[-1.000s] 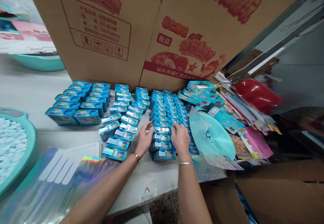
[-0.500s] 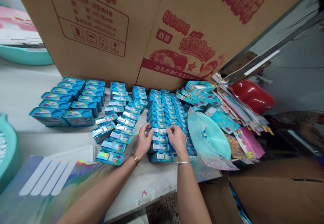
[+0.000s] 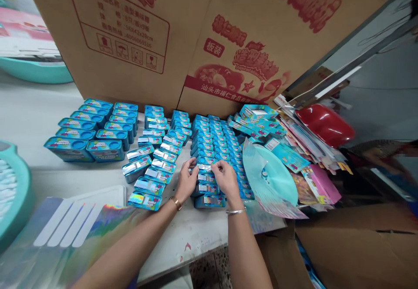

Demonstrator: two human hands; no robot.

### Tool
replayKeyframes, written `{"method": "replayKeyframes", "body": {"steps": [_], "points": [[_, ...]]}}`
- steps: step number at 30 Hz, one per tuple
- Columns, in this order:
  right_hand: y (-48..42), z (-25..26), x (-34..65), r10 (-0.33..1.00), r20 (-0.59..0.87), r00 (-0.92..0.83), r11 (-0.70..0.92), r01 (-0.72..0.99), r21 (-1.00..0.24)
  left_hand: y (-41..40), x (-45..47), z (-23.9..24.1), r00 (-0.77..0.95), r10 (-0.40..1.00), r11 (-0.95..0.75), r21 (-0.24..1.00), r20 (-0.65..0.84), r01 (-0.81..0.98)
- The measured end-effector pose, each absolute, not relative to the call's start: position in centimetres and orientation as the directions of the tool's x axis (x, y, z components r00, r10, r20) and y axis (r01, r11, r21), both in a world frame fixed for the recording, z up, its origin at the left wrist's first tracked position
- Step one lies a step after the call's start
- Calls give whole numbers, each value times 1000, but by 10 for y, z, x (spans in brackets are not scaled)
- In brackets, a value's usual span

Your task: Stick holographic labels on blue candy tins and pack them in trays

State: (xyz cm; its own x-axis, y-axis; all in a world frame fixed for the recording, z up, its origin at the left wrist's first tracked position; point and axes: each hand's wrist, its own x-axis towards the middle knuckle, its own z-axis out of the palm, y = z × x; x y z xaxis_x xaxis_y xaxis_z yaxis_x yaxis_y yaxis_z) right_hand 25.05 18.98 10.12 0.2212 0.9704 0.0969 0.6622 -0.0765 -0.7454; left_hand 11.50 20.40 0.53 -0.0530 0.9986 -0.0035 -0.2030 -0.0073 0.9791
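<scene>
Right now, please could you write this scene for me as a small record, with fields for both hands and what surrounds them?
Left hand: loosely curled, at the left end of a silver-topped blue box
Right hand: fingertips at that box's right end; grip unclear
Surface: white table with rows of blue boxes
Behind: brown cardboard with red print
Left side: turquoise basin, shiny sheet
Right side: turquoise dish, red bowl

Dozens of blue tins [image 3: 210,200], too crowded to count exactly, two hands [image 3: 187,184], two wristbands [image 3: 176,203], one red bowl [image 3: 325,125], two turquoise basins [image 3: 25,188], one turquoise dish [image 3: 284,180], four white strips [image 3: 48,224]
</scene>
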Motion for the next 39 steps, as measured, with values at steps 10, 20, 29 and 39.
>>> {"method": "replayKeyframes", "body": {"steps": [10,20,29,39], "points": [[200,145,250,983,-132,130,-132,-6,-991,200,112,16,-90,995,-49,982,33,-181],[194,158,240,994,-107,-27,-103,135,-986,190,93,69,69,994,106,881,-84,-461],[197,129,248,998,-55,40,-66,404,-912,194,94,69,-52,999,2,993,-8,-117],[197,98,242,975,52,215,-154,828,-540,202,100,42,-101,986,-100,960,130,260]]}}
